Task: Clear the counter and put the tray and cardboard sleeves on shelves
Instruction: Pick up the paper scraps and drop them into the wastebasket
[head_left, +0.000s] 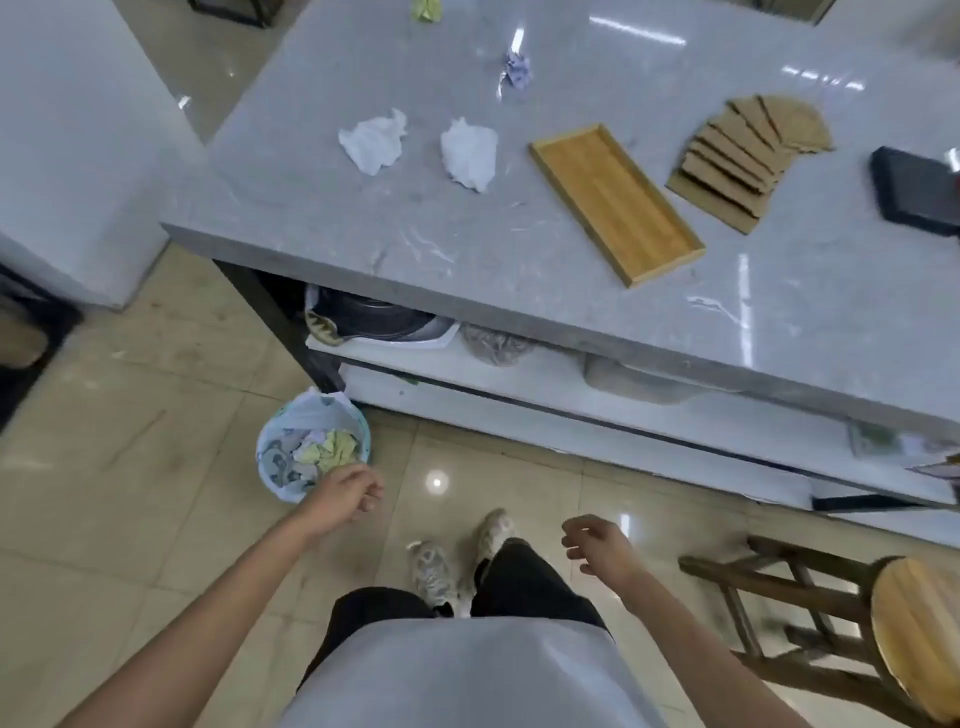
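A wooden tray (615, 200) lies empty on the grey counter (322, 208). To its right a fanned stack of cardboard sleeves (743, 156) rests flat. Two crumpled white tissues (373, 141) (470, 153) lie left of the tray, with a small purple-white paper wad (517, 70) and a green wad (427, 9) farther back. My left hand (345, 493) hangs loosely curled, empty, just beside the lined waste bin (311, 447) on the floor. Over the floor, below the counter's front edge, my right hand (600, 543) is empty with fingers apart.
A black flat object (917, 189) sits at the counter's right edge. White shelves (571, 387) under the counter hold pans and bagged items. A wooden stool (852, 618) stands at my right. A white unit (67, 145) stands to the left across the tiled floor.
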